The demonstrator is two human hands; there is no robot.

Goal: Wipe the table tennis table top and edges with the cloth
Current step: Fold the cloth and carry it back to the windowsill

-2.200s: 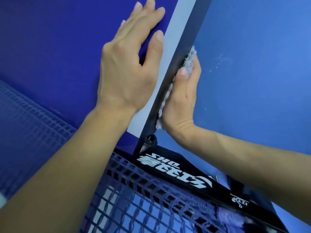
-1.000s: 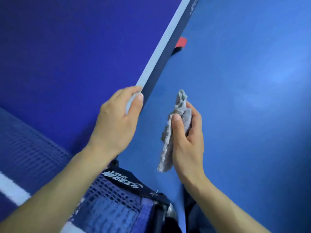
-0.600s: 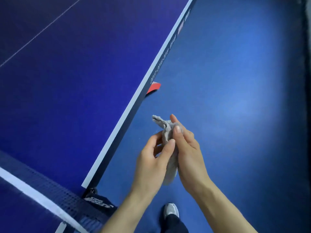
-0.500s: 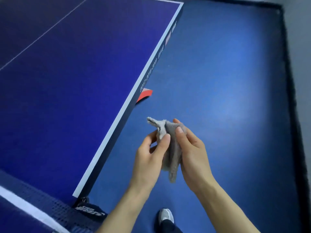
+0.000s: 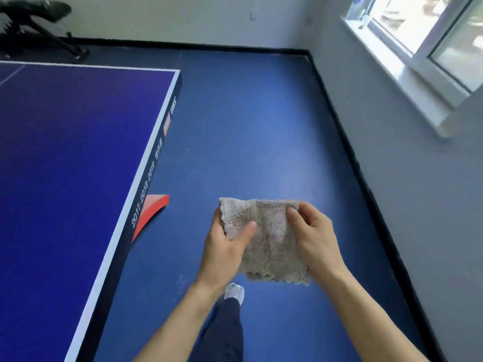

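A grey fuzzy cloth [image 5: 269, 244] is spread flat in the air above the blue floor, to the right of the table. My left hand [image 5: 224, 246] pinches its left side with the thumb on top. At its upper right corner my right hand [image 5: 313, 239] grips it the same way. The dark blue table tennis table [image 5: 65, 165] fills the left of the view, with a white line along its rim and a dark side edge [image 5: 154, 163] bearing white print. Neither hand touches the table.
A red table leg part [image 5: 150, 214] shows under the side edge. My foot in a white shoe [image 5: 234, 292] stands on the blue floor. A grey wall with a window sill [image 5: 407, 82] runs along the right. A dark chair base [image 5: 36, 27] stands at the far left.
The bunched cloth has been opened out flat between both hands. The view has lifted from the table edge and net to the room, and my hands have moved away from the table.
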